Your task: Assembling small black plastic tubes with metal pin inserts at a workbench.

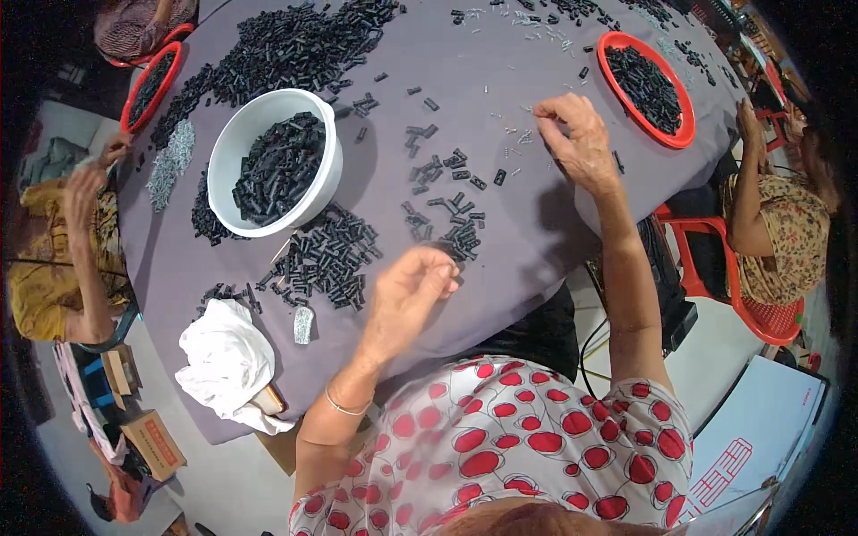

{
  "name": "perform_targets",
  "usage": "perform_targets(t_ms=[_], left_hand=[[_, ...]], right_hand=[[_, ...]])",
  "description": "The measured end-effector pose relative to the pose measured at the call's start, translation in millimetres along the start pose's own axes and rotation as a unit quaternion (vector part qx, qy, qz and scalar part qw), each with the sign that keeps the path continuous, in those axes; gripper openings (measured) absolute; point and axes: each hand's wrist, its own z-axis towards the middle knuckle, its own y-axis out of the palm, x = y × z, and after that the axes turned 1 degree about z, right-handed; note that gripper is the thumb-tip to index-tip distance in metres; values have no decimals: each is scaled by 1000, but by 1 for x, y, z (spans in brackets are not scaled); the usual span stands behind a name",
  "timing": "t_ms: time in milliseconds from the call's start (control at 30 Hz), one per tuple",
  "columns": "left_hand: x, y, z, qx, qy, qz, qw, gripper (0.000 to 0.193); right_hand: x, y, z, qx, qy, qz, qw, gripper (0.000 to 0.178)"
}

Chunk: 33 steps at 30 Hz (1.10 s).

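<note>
My left hand (411, 290) hovers over the near part of the table, thumb and fingers pinched together; whatever they hold is hidden. Just beyond it lies a loose group of small black plastic parts (460, 237). Further right and farther off, my right hand (576, 138) is bent over the cloth, its thumb and forefinger drawn close; anything between them is too small to make out. Beside its fingertips are scattered tiny silver metal pieces (518, 137), like screws or springs. A white bowl (332, 179) full of black parts stands left of centre, with a heap of black parts (326, 255) in front.
A red tray (685, 125) of black parts sits at the right. A large black pile (295, 45) spreads at the back, a silver pile (172, 165) at the left. A white cloth (223, 357) lies near the front edge. Other people sit left and right.
</note>
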Motion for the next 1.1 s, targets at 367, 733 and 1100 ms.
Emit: perform_targets(t_ms=[367,733,1100], left_hand=[[1,1,0,15,-19,0,1000,11],[5,5,-2,43,72,-14,996,15],[0,1,8,123,221,129,959,22]], right_hand=[[-7,18,9,-150,25,-68,986,10],[-76,0,-17,-141,27,207,968,6],[-124,6,-31,-286,76,345,891,6]])
